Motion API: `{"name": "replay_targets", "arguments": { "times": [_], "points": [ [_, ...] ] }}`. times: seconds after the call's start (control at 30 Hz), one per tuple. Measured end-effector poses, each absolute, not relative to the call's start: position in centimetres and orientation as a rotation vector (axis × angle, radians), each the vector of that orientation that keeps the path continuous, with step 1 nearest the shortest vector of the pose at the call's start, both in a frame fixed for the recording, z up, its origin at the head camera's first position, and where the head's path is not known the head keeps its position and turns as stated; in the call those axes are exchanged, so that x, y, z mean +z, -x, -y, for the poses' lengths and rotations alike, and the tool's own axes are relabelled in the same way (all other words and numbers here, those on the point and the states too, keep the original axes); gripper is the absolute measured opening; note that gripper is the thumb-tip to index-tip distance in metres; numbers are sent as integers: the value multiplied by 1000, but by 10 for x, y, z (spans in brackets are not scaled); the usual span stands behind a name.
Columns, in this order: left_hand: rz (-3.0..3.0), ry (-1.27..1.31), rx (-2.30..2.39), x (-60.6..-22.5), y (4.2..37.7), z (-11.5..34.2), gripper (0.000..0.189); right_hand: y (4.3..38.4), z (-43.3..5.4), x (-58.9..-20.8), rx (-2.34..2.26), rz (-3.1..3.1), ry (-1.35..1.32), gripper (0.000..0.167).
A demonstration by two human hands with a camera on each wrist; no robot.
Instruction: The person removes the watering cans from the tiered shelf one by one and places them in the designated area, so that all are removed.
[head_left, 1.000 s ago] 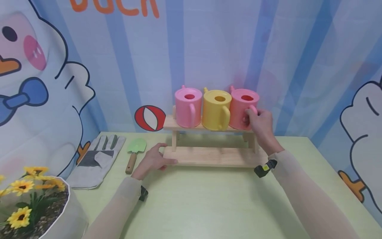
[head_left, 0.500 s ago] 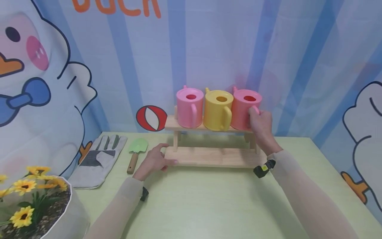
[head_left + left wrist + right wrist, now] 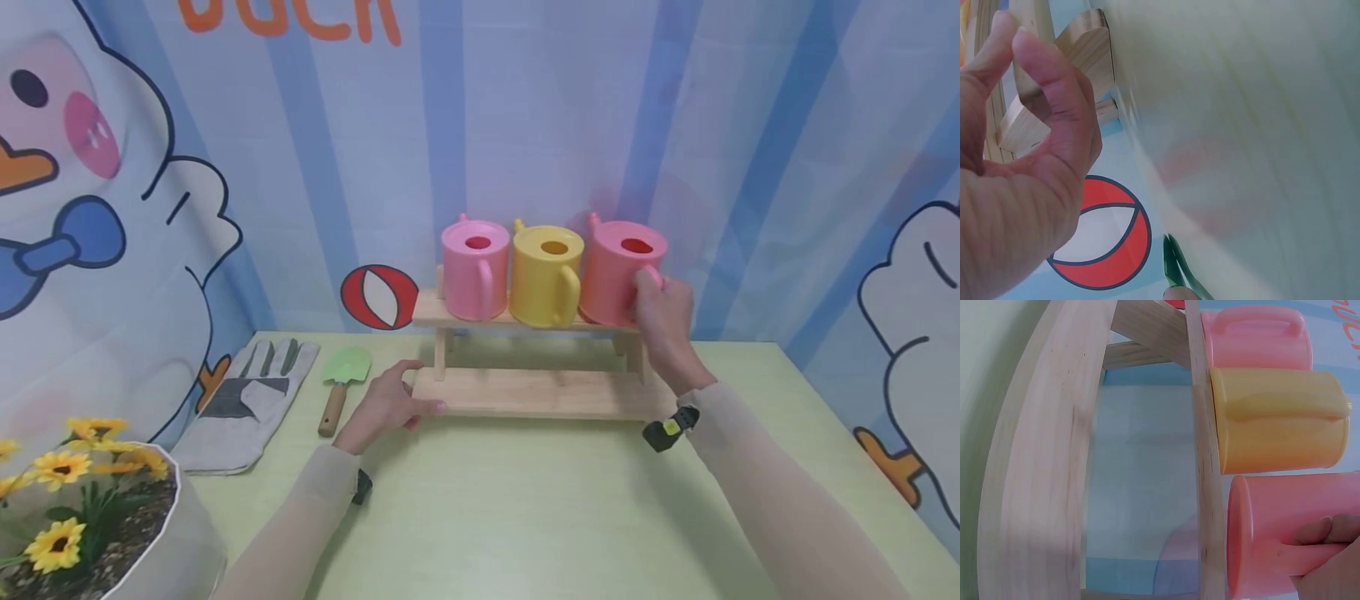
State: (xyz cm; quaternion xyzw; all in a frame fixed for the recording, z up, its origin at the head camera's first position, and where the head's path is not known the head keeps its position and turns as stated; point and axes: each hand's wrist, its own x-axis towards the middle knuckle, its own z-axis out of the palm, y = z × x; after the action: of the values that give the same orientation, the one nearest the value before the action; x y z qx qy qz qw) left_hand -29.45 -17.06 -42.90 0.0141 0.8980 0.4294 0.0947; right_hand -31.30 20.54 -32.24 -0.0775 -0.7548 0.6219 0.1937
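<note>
My right hand (image 3: pixel 666 321) grips the handle of a pink watering can (image 3: pixel 618 267) at the right end of the upper tier of a wooden two-tier stand (image 3: pixel 540 392). That can leans slightly; a thin gap shows beside its base in the right wrist view. Next to it, a yellow watering can (image 3: pixel 546 275) and another pink watering can (image 3: pixel 474 271) stand on the same tier, handles towards me. My left hand (image 3: pixel 386 408) holds the left end of the lower plank, thumb along the front and fingers at the side. In the left wrist view its thumb and forefinger curl round the wood.
Left of the stand lie a green trowel (image 3: pixel 345 375) with a wooden handle and grey-white work gloves (image 3: pixel 240 417). A white pot (image 3: pixel 180 517) of yellow flowers stands at the front left. Behind the table hangs a cartoon duck curtain (image 3: pixel 555 108).
The right pink watering can has shifted a little to the right, away from the yellow one, with my right hand on its handle. My left hand keeps its place on the stand.
</note>
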Motion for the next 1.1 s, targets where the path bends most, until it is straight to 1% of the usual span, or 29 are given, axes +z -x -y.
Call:
{"name": "replay_targets", "arguments": {
  "times": [0.33, 0.6, 0.87, 1.1],
  "points": [
    [-2666, -65, 1270, -430, 294, 170, 86, 297, -214, -321, 1779, 2056, 158, 43],
    [-2658, -50, 1261, -428, 293, 170, 87, 278, -219, -321, 1759, 2110, 169, 41],
    [-2651, -80, 1267, -428, 293, 170, 88, 261, -225, -327, 1816, 2078, 168, 41],
    [-2641, -52, 1248, -427, 295, 170, 88, 242, -230, -333, 1853, 2086, 172, 41]
  ]
}}
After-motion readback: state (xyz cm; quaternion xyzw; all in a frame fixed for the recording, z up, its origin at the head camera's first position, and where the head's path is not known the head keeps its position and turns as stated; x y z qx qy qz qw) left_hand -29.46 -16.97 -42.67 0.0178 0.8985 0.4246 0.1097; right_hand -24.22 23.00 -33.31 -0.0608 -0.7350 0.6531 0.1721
